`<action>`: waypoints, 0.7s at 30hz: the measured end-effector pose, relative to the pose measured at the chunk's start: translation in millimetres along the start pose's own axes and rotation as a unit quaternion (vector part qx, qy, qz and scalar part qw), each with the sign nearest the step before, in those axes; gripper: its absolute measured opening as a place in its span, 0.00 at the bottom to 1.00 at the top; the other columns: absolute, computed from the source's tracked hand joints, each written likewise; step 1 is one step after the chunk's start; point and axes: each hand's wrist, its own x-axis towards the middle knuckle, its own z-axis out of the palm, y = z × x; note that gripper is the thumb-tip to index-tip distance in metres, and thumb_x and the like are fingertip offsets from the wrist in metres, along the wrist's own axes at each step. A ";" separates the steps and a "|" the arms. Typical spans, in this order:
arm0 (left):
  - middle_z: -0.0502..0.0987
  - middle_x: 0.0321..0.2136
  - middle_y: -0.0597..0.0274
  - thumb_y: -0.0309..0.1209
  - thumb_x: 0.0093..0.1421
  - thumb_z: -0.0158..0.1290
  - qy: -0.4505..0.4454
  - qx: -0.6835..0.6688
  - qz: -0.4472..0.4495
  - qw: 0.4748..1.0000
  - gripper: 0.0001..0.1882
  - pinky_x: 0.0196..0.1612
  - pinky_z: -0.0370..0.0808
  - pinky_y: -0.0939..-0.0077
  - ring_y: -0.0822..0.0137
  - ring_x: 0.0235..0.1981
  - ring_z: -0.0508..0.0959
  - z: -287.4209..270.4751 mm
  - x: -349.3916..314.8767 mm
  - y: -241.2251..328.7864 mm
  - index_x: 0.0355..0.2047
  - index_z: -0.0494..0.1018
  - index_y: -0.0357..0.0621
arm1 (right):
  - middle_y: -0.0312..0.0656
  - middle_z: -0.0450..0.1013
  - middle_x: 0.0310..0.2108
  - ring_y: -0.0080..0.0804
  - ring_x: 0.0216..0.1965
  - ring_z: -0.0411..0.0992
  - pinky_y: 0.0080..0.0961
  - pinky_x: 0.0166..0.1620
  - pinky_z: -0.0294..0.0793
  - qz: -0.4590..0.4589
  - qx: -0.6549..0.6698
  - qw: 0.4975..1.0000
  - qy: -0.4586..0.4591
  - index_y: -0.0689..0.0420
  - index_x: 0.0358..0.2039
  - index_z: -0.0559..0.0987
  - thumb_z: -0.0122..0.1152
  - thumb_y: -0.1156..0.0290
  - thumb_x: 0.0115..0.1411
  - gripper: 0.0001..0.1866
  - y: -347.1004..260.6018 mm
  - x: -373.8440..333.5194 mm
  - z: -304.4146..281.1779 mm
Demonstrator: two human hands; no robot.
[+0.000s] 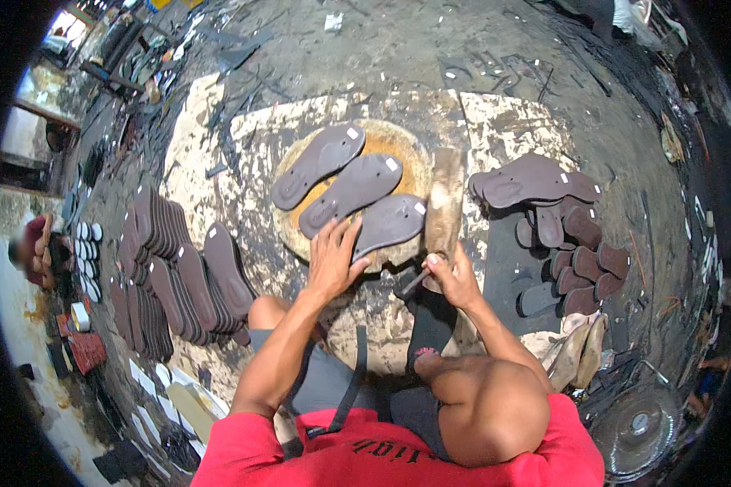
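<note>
Three brown sandal soles lie slanted side by side on a round wooden block: a far sole, a middle sole and a near sole. My left hand rests with fingers spread at the left ends of the middle and near soles, thumb beside the near one. My right hand is closed around a dark rod-like metal tool, just right of the block's near edge. A worn wooden club lies along the block's right side, its near end by my right fingers.
Stacks of brown soles stand at the left. More soles are piled at the right, with smaller sole pieces behind my right arm. A round fan sits at lower right. Another person is at the far left.
</note>
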 end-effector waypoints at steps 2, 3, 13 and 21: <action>0.67 0.59 0.44 0.39 0.52 0.69 -0.039 -0.061 -0.011 0.997 0.44 0.65 0.63 0.50 0.43 0.59 0.67 -9.8 17.4 -6.2 0.69 0.64 0.51 | 0.42 0.77 0.45 0.25 0.48 0.76 0.25 0.54 0.74 0.018 0.042 0.998 0.053 0.65 0.61 0.67 0.60 0.64 0.70 0.25 -8.8 14.4 -8.1; 0.68 0.58 0.43 0.34 0.52 0.68 0.012 -0.062 0.047 0.997 0.42 0.64 0.64 0.50 0.43 0.57 0.68 -14.4 21.7 -12.5 0.68 0.65 0.49 | 0.41 0.77 0.44 0.24 0.47 0.75 0.25 0.53 0.75 0.000 0.054 0.997 0.061 0.65 0.60 0.67 0.60 0.64 0.70 0.24 -8.8 17.0 -9.1; 0.69 0.58 0.39 0.37 0.53 0.67 0.110 0.069 0.041 0.991 0.42 0.59 0.68 0.44 0.39 0.58 0.70 -56.9 96.0 -90.4 0.69 0.65 0.66 | 0.40 0.76 0.42 0.25 0.43 0.75 0.27 0.50 0.75 -0.020 0.082 0.995 0.059 0.66 0.55 0.70 0.61 0.63 0.70 0.22 9.5 42.5 12.5; 0.75 0.56 0.40 0.43 0.53 0.69 0.073 -0.200 -0.073 0.974 0.46 0.64 0.68 0.50 0.40 0.58 0.73 -69.8 112.2 -7.9 0.70 0.61 0.54 | 0.41 0.75 0.44 0.26 0.46 0.74 0.26 0.54 0.72 0.007 0.102 0.994 0.034 0.65 0.53 0.71 0.58 0.61 0.72 0.21 39.1 37.4 34.9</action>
